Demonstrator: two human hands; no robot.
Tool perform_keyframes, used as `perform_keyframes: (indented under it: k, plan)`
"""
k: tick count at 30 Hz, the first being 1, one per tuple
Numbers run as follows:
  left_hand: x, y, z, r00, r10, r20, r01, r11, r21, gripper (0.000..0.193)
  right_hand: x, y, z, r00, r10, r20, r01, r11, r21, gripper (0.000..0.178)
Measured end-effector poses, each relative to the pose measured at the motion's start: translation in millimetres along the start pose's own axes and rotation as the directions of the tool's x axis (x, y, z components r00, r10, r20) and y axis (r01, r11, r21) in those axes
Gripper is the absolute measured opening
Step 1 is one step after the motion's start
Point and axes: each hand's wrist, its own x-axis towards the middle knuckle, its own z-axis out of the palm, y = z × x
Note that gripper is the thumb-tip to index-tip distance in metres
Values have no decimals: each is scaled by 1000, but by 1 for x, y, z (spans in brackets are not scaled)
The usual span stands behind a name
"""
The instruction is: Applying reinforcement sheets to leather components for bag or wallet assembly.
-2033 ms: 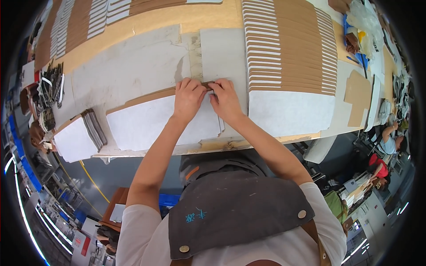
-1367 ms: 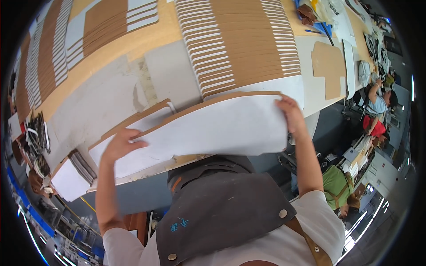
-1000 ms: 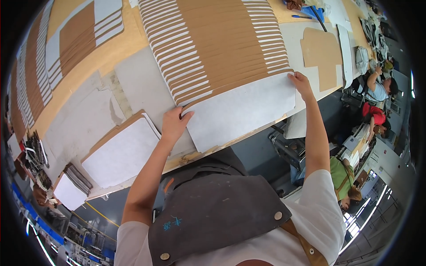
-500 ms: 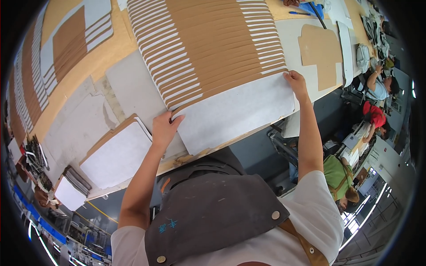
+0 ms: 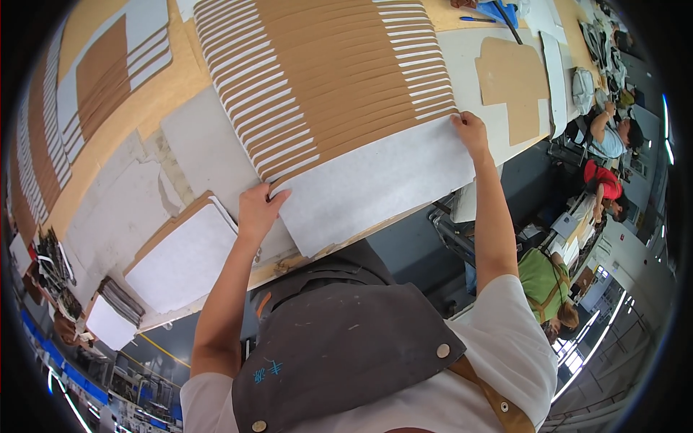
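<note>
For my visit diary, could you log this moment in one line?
left hand: touching far-left corner of white panel; right hand: touching its far-right corner; panel: nearest in overlapping brown-and-white row

The left hand [image 5: 258,211] was positioned left of the frame's centre, back upward, fingers [image 5: 250,196] bent and left thumb [image 5: 280,200] extended toward the right of the frame. The left forearm [image 5: 224,303] was inclined up and rightward from the lower left. The right hand [image 5: 473,135] was located higher, right of centre, fingers curled, with the right thumb [image 5: 458,124] directed to the left. The right forearm [image 5: 495,224] was near vertical. Both hands were bare and well apart.
</note>
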Motion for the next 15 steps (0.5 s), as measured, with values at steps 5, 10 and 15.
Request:
perform_keyframes:
  k: [5, 10, 15]
  plan:
    - [0, -3, 1, 1000, -2, -4, 2, 999, 44, 40, -3, -8, -3, 1000, 22, 0, -22, 1000, 0, 31]
    - [-3, 1, -2, 1000, -16, -19, 17, 996, 87, 40, -1, 4, 1, 999, 1, -53, 4, 996, 84, 32]
    - [-9, -8, -7, 993, -116, -32, 115, 993, -37, 39, 2, 15, 10, 997, -30, -70, 43, 982, 185, 28]
